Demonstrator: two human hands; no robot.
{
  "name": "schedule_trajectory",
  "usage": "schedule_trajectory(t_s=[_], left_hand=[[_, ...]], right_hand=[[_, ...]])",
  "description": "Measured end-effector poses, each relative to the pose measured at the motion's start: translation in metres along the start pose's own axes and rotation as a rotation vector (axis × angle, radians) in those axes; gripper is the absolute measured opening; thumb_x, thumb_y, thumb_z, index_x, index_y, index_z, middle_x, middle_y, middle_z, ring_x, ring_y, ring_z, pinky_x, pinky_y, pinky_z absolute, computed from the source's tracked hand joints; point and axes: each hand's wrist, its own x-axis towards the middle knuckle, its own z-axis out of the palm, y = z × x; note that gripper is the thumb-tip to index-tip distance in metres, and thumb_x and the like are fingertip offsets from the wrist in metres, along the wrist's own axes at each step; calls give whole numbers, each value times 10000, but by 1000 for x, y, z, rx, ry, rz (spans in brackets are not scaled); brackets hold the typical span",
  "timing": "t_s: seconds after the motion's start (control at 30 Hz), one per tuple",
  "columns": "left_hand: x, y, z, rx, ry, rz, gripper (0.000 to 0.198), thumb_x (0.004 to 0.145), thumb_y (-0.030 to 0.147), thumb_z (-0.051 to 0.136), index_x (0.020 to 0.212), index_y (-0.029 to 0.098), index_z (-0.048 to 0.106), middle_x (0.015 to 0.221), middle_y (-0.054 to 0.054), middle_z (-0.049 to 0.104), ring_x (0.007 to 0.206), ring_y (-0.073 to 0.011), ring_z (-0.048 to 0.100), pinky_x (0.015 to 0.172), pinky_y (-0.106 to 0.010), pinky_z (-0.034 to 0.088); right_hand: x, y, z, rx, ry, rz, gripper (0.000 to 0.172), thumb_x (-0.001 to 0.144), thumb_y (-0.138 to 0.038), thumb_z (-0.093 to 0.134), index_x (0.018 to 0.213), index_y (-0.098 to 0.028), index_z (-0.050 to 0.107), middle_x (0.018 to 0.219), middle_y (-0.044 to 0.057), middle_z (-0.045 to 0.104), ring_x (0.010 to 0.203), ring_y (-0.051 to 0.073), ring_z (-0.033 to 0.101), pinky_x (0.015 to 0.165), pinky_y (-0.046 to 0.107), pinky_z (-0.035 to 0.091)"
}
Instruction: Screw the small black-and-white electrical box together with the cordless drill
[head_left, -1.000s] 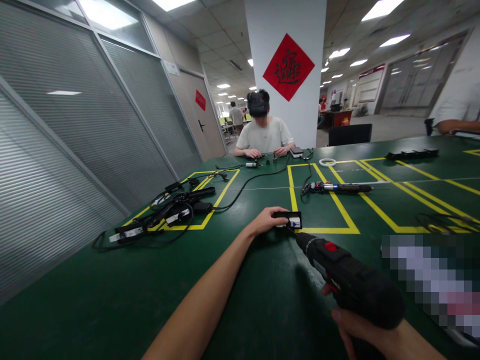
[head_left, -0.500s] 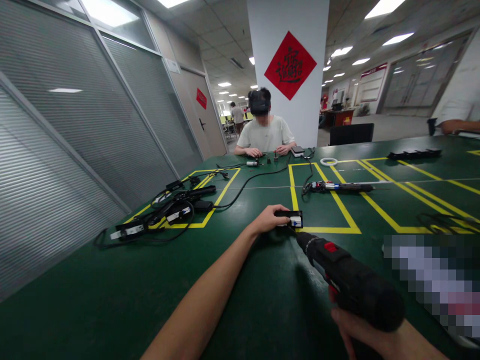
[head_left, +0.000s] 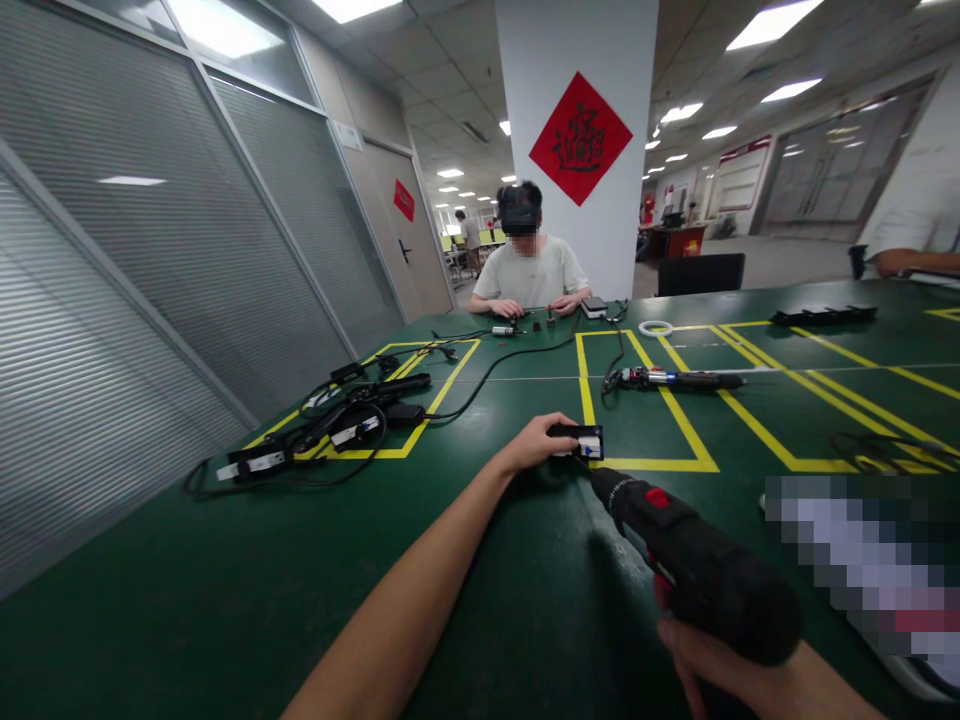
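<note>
Left hand (head_left: 538, 441): from where I stand, its grip holds the left end of a small black-and-white box (head_left: 592, 446).
Right hand (head_left: 712, 660): its grip is closed around a black drill (head_left: 705, 560), nose pointing at the box; I can't tell whether the tip touches.
Box: on the green tabletop (head_left: 225, 590), at the near left corner of a yellow tape outline (head_left: 652, 464).
Across the tabletop: a person (head_left: 531, 270) in a headset (head_left: 519, 208), both hands over small parts.
</note>
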Motion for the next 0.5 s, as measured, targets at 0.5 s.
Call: schedule_trajectory(t_s=[0.5], left_hand=[[1,-3,1,-63,-14,-8,352,700,286,636,1017,137,599,961,-52,648,832,-159,593,758,-265,456]], right_hand=[[-5,-9,8,57,60,31,255,738,-318,571,964,-234,652,459,-16,595,439,189,585,456,304,501]])
